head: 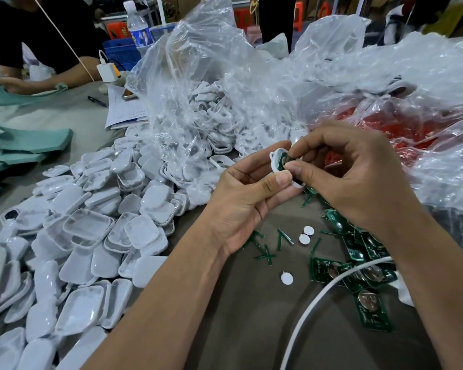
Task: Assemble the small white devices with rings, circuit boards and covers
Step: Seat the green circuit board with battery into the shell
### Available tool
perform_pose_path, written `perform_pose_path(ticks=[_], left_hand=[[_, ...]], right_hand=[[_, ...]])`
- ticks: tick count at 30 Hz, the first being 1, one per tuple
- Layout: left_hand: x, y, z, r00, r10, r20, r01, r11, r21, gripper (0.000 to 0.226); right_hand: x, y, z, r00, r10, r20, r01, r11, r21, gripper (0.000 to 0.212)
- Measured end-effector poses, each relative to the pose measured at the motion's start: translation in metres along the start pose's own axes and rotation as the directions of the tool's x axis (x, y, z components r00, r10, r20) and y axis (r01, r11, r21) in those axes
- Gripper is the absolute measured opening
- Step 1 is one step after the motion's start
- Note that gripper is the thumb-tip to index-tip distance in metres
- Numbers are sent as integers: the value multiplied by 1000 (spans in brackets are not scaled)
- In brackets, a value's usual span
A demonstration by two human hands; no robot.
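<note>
white device (278, 161) | left hand (247, 201) grips | right hand (358, 177) pinches board

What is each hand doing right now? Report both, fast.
Left hand: grips the white shell.
Right hand: pinches the circuit board sitting in that shell.

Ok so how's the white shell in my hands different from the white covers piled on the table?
The held shell is up off the table, pinched between the left hand and right hand; the covers lie loose in a heap. The shell has a green circuit board in it; the covers that lie hollow side up look empty. Both are white plastic with rounded corners.
</note>
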State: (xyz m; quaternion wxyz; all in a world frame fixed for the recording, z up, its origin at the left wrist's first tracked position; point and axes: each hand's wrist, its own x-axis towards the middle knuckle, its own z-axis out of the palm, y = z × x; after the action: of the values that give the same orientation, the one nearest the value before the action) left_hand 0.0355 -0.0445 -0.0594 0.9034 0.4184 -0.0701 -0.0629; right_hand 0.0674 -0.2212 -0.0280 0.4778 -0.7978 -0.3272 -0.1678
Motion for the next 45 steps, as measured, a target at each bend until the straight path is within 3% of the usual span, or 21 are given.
perform_pose_path(ticks=[11,20,25,29,34,45], left_hand=[[-1,0,0,1000,-16,24,16,1000,10,45],[-1,2,1,995,-98,16,97,995,12,33],[0,4,1,986,-167,-6,167,986,-15,44],[1,4,1,975,-220,-26,218,974,-67,45],[2,3,-1,970,-242,-16,240,967,-82,40],[2,3,-2,974,-226,-11,225,972,-63,34]], right_hand=[[0,-1,-1,1000,3,10,-3,1000,-6,16],[-2,-3,5,992,109,-59,-98,982,165,25],[-2,-1,6,985,140,-103,-117,972,204,22],[-2,-3,4,993,54,-102,-47,997,66,9],[-3,-6,7,999,-13,-53,5,991,-136,13],[-2,-7,7,998,-37,-51,25,977,-214,18]])
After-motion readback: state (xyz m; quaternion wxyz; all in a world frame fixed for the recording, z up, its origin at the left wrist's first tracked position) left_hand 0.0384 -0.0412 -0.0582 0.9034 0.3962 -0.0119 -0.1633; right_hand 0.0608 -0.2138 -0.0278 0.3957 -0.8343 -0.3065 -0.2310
